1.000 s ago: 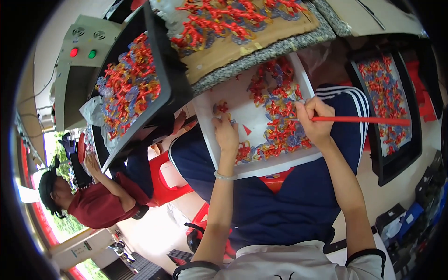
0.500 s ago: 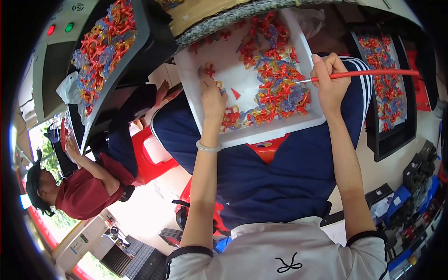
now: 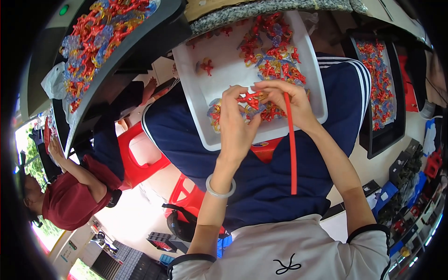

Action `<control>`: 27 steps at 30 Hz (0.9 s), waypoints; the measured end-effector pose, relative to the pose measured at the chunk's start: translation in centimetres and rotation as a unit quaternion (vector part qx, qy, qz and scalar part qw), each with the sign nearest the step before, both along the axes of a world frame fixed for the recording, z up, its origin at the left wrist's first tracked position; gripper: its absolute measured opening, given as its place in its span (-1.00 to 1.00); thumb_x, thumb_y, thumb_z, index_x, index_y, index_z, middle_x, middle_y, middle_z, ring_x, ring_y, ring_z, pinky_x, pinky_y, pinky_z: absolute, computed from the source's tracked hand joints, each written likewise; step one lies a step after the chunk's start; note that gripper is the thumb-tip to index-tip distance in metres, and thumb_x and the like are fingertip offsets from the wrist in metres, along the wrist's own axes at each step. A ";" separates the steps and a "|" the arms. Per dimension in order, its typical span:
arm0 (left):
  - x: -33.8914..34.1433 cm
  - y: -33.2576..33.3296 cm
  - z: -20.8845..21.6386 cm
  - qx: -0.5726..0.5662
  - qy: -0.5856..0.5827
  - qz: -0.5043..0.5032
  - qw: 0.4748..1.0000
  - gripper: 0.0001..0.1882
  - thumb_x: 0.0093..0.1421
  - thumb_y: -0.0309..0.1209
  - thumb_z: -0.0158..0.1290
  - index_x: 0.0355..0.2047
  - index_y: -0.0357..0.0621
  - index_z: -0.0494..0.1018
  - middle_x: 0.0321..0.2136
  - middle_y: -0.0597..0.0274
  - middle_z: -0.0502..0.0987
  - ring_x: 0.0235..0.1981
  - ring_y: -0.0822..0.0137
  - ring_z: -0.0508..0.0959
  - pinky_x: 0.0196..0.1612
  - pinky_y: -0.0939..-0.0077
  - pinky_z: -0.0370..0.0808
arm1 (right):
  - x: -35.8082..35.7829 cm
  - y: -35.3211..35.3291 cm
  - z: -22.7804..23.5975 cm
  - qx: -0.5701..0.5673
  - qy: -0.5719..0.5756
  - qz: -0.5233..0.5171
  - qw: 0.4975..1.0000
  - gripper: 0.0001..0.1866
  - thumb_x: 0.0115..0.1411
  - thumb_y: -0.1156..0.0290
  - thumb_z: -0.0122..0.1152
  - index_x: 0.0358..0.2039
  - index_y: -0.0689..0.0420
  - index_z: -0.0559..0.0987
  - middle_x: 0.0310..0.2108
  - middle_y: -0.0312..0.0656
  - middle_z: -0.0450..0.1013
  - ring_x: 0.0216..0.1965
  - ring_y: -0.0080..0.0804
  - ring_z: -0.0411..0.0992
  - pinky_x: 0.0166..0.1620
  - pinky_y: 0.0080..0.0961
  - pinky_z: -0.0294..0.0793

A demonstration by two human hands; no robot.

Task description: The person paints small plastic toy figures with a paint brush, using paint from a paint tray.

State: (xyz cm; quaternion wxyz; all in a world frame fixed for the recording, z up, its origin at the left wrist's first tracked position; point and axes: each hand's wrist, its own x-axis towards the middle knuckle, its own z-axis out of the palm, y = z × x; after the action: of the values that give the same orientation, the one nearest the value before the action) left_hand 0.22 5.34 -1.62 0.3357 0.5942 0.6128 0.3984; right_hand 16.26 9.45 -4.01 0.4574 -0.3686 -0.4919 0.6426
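Note:
A shallow white tray point(image 3: 196, 102) rests across my lap, holding piles of small shiny plastic pieces point(image 3: 275, 51) in red, amber and pale blue. My left hand point(image 3: 235, 123) is over the tray's near half, its fingertips closed on a small red plastic piece point(image 3: 252, 99). Close beside it, my right hand point(image 3: 294, 102) curls toward the same piece; whether it also touches the piece is hard to tell. A slim brush with a long red handle point(image 3: 290, 144) is gripped in my right hand, its handle end hanging toward me. The hands partly hide the pieces beneath them.
At the upper left stands a black bin point(image 3: 135, 51) heaped with similar pieces. Another black tray point(image 3: 373, 140) of them lies at the right. A granite edge point(image 3: 261, 14) runs beyond my tray. Left of me sits a person in a dark red shirt point(image 3: 77, 200).
My left hand has come from the tray's left side to its near middle, now with a red piece. My right hand has moved left to meet it, and the brush handle has swung toward me.

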 end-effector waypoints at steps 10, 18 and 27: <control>0.6 -1.7 -0.1 -0.022 -0.328 0.008 0.944 -0.28 -0.05 -0.74 0.19 0.13 -0.23 0.17 0.13 0.08 0.25 -0.01 0.25 0.44 0.00 0.42 0.50 | -1.0 -0.7 1.5 -0.066 -0.028 -0.005 0.997 -0.79 0.15 0.60 0.20 -0.17 0.33 0.58 -0.30 -0.13 0.57 -0.29 -0.50 0.55 -0.22 -0.62 0.58; 0.7 -1.8 0.6 -0.122 -0.500 -0.013 0.857 -0.32 0.10 -0.60 0.16 0.18 -0.22 0.09 0.10 -0.06 0.33 0.08 0.01 0.43 0.09 0.21 0.48 | 1.8 1.5 2.4 0.103 0.047 -0.089 0.990 -0.40 0.39 0.01 -0.25 -0.14 0.32 0.57 -0.55 -0.24 0.45 -0.45 -0.53 0.42 -0.31 -0.58 0.43; 1.7 -1.6 -0.2 -0.108 -0.481 -0.014 0.870 -0.35 0.11 -0.64 0.14 0.16 -0.19 0.09 0.01 0.03 0.39 0.05 0.14 0.45 0.12 0.26 0.44 | 2.6 -0.8 4.5 0.114 -0.025 0.011 0.993 -0.83 0.23 0.53 0.06 -0.27 0.35 0.58 -0.52 -0.23 0.47 -0.54 -0.63 0.39 -0.49 -0.74 0.32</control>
State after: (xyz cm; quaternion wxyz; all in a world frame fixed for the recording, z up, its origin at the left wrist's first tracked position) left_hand 1.91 3.69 -1.85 0.6566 0.2977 0.4062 0.5614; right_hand 18.88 8.60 0.53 0.4768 -0.3245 -0.5773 0.5780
